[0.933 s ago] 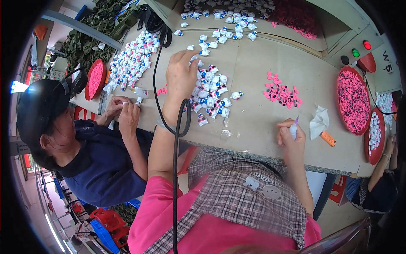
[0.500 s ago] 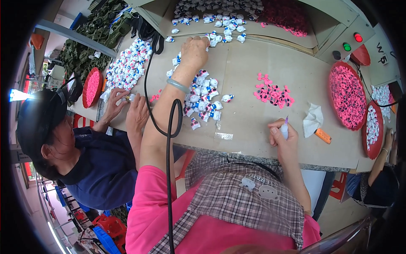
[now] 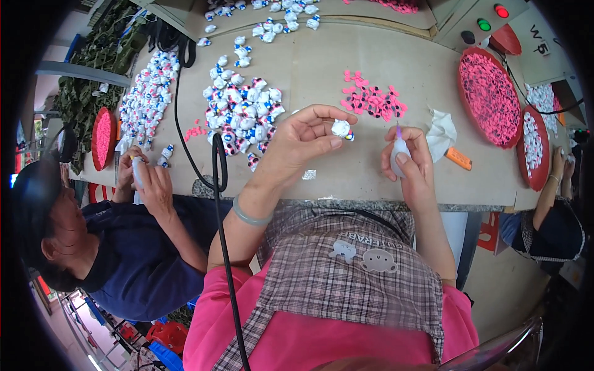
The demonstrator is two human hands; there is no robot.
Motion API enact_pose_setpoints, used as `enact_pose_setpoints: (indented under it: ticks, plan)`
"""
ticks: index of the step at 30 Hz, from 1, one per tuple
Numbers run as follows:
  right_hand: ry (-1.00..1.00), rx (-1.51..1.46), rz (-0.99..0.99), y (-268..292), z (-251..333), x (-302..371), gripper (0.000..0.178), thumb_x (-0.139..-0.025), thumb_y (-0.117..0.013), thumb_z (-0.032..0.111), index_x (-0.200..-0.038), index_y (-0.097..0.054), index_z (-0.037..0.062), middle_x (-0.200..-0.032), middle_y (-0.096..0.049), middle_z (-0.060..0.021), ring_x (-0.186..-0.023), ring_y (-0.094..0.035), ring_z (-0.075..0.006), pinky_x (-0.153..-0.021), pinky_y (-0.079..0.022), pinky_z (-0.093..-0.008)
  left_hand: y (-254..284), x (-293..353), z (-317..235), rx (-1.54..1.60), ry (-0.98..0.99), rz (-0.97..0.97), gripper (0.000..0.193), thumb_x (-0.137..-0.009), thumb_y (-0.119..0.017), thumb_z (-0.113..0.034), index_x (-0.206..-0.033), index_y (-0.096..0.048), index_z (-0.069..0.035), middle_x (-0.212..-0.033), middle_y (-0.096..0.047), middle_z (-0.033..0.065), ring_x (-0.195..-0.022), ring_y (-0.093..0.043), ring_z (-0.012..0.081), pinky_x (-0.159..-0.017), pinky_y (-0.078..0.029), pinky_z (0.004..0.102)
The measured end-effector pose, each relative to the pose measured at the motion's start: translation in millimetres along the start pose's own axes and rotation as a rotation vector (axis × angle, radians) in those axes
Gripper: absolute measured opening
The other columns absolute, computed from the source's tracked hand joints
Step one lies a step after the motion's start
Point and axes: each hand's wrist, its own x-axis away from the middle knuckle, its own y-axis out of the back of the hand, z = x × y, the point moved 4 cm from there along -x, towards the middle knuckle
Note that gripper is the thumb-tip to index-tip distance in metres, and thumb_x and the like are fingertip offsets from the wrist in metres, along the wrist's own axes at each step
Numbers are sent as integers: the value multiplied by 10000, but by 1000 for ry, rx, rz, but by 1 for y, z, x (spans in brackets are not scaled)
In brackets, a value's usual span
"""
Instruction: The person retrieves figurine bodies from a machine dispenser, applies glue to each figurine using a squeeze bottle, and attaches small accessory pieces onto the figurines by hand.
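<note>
The left hand (image 3: 303, 139) pinched a white toy (image 3: 340, 128) over the table (image 3: 346, 176); the right hand (image 3: 419, 162) gripped a bottle (image 3: 399, 157).
A black cable (image 3: 234, 295) crossed before the left arm (image 3: 244, 240); pink pieces (image 3: 374, 102) lay beyond; lettering (image 3: 357, 239) marked the apron (image 3: 346, 287).

Small rounded white-and-blue figurine (image 3: 341, 128): smooth, plastic in look, glossy. Squeeze bottle of translucent white plastic (image 3: 398, 159): smooth, slight sheen. Flat pink-and-black pieces (image 3: 374, 103): plastic in look. Broad beige paper-like table covering (image 3: 328, 68): smooth, matt, bearing 1 shiny film-like patch (image 3: 309, 175). Speckled grey table edge (image 3: 458, 208): stone-like. White tissue paper (image 3: 441, 133): crumpled, matt. Narrow red oval plastic tray (image 3: 537, 182): smooth. Grey plaid apron (image 3: 334, 284): woven cloth, matt.
</note>
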Motion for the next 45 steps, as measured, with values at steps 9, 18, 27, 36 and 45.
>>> enact_pose_setpoints:
  ticks: [9,18,27,36,45]
  plan:
    - [225,63,-187,5,21,11,365,-855,-669,96,-1174,-509,16,-924,-610,-110,-640,-578,-110,-495,-410,-186,-15,26,29,280,72,31,259,-897,-574,-54,-1152,-552,-14,-1130,-617,177,-972,-622,178,-823,-503,269]
    - [475,474,-181,-13,35,26,391,-936,-576,217,-1230,-476,-21,-942,-631,-158,-622,-571,-119,-516,-432,-203,-18,33,39,218,-7,-60,243,-899,-556,-38,-1139,-568,-4,-1151,-620,184,-981,-613,162,-819,-499,270]
    - [530,630,-210,-18,36,31,374,-893,-635,178,-1161,-533,-63,-881,-644,-157,-702,-637,-157,-598,-516,-242,-18,34,40,197,-13,-52,242,-901,-552,-37,-1139,-565,2,-1151,-624,184,-993,-604,151,-822,-489,268]
    - [527,727,-152,-16,34,30,378,-930,-584,212,-1208,-499,-31,-916,-643,-158,-613,-553,-100,-546,-456,-199,-17,34,41,178,16,-53,238,-899,-556,-39,-1133,-569,-1,-1142,-626,173,-989,-604,151,-818,-487,263]
    - [507,737,-147,-15,32,30,377,-926,-590,210,-1204,-502,-28,-918,-642,-158,-626,-551,-98,-563,-473,-208,-16,33,44,171,29,-63,232,-899,-556,-38,-1128,-573,-5,-1133,-630,164,-986,-608,154,-804,-499,265]
